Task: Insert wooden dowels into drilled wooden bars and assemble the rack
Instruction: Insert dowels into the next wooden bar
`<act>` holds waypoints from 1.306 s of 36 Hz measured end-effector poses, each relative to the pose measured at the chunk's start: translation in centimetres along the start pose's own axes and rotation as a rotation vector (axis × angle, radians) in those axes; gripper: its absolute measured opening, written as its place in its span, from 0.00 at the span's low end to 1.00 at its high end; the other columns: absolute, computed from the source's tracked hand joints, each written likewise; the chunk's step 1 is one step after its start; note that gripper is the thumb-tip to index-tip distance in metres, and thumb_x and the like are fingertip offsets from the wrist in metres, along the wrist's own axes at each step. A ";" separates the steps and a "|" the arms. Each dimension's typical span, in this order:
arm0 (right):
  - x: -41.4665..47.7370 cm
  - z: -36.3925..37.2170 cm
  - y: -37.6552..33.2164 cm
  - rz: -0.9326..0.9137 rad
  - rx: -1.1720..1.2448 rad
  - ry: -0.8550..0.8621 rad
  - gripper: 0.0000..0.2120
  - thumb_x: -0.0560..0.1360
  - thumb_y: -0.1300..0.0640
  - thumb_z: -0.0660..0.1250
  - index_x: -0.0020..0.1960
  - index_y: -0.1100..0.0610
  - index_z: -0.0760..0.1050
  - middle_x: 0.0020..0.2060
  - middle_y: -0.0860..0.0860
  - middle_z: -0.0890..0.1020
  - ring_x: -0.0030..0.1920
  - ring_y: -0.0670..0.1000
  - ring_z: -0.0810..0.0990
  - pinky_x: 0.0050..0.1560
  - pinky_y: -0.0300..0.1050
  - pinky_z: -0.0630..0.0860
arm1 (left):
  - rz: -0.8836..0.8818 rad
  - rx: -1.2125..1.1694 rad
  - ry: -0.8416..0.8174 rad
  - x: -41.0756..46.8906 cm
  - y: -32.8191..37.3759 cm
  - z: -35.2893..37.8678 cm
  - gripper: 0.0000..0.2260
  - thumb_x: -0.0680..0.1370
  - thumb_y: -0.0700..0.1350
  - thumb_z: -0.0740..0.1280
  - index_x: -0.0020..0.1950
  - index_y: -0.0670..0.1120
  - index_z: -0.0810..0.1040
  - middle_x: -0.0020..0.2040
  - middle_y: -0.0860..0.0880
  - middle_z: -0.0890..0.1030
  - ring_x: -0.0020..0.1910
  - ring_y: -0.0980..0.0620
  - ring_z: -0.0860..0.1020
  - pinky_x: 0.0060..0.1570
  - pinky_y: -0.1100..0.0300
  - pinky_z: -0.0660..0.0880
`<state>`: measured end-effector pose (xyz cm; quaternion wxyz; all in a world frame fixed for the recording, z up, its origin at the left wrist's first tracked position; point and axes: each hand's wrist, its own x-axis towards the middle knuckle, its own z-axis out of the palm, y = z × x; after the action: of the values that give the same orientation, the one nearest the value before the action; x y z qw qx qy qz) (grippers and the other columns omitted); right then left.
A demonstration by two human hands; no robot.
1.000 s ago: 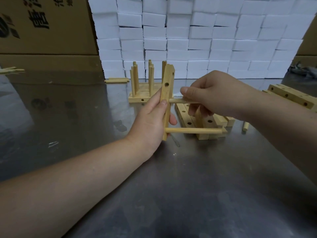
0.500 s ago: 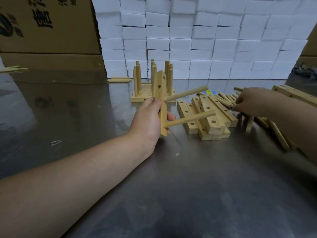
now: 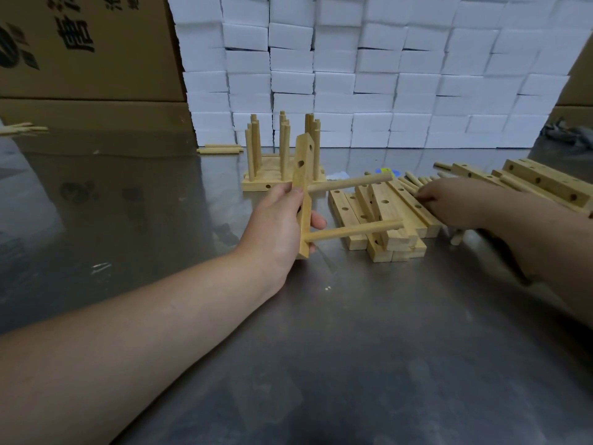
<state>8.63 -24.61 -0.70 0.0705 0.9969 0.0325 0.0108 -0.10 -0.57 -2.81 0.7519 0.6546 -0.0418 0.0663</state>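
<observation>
Clamped between the thumb and fingers of our left hand (image 3: 276, 226), the drilled bar (image 3: 303, 175) stands on end over the table (image 3: 321, 348). Its holes are turned rightward, so the two seated dowels (image 3: 353, 231) jut sideways and the open hole (image 3: 301, 162) above them faces our right hand (image 3: 462, 205). That hand lies on the loose dowels (image 3: 414, 181) beyond the stacked bars (image 3: 385, 203); whether it has pinched one, we cannot tell.

Two bare arms, seen from the wearer's own viewpoint. The left forearm (image 3: 144, 335) fills the near left; the right forearm (image 3: 552, 242) shows at the right edge. The left hand (image 3: 272, 223) and right hand (image 3: 455, 205) are bare too.
</observation>
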 end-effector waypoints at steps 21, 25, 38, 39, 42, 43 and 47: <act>-0.3 -2.3 -0.2 0.136 0.052 0.210 0.12 0.75 0.64 0.57 0.55 0.60 0.75 0.44 0.55 0.77 0.41 0.55 0.74 0.37 0.44 0.69 | 0.011 0.049 -0.058 0.1 -0.1 -0.3 0.14 0.82 0.47 0.53 0.65 0.55 0.70 0.27 0.51 0.79 0.33 0.56 0.77 0.24 0.65 0.72; -2.6 -5.2 -2.8 -0.051 0.402 0.368 0.11 0.78 0.60 0.54 0.53 0.52 0.74 0.36 0.50 0.73 0.29 0.51 0.72 0.26 0.40 0.63 | 0.012 0.044 -0.103 0.0 0.0 -0.3 0.16 0.82 0.46 0.51 0.64 0.60 0.71 0.29 0.50 0.80 0.36 0.56 0.78 0.24 0.64 0.71; -6.3 -7.2 -6.1 -0.350 0.641 0.379 0.14 0.74 0.55 0.62 0.35 0.38 0.73 0.23 0.45 0.76 0.21 0.44 0.69 0.20 0.31 0.65 | 0.029 0.039 -0.110 -0.1 0.2 -0.3 0.15 0.78 0.39 0.56 0.49 0.60 0.73 0.36 0.50 0.82 0.39 0.55 0.78 0.27 0.61 0.72; -6.2 -7.1 -6.1 -0.345 0.635 0.376 0.14 0.75 0.55 0.63 0.35 0.38 0.73 0.21 0.45 0.75 0.22 0.45 0.68 0.21 0.32 0.66 | 0.033 0.037 -0.110 0.0 0.2 -0.3 0.15 0.77 0.39 0.57 0.48 0.60 0.74 0.38 0.48 0.82 0.41 0.53 0.78 0.32 0.59 0.73; -6.1 -7.0 -6.1 -0.348 0.633 0.357 0.13 0.75 0.55 0.62 0.36 0.38 0.74 0.19 0.43 0.73 0.22 0.44 0.68 0.19 0.30 0.64 | 0.024 -0.023 -0.126 0.1 0.1 -0.4 0.17 0.77 0.37 0.56 0.55 0.58 0.73 0.34 0.49 0.81 0.32 0.54 0.76 0.32 0.59 0.73; -6.1 -6.9 -6.2 -0.356 0.637 0.356 0.13 0.75 0.55 0.62 0.36 0.38 0.74 0.19 0.42 0.73 0.21 0.44 0.67 0.19 0.30 0.63 | 0.017 -0.039 -0.140 0.1 0.1 -0.4 0.17 0.78 0.37 0.55 0.58 0.57 0.72 0.31 0.49 0.80 0.28 0.55 0.75 0.29 0.61 0.73; -6.1 -6.9 -6.2 -0.384 0.652 0.361 0.12 0.75 0.55 0.63 0.38 0.40 0.75 0.20 0.38 0.74 0.19 0.42 0.67 0.18 0.28 0.62 | 0.009 -0.052 -0.182 0.0 0.0 -0.5 0.18 0.80 0.40 0.53 0.67 0.54 0.70 0.27 0.49 0.77 0.26 0.56 0.73 0.27 0.63 0.73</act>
<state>2.00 -17.89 5.10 -0.2547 0.9250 0.2314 0.1613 -0.14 -0.06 -2.84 0.7615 0.6379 -0.1145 0.0089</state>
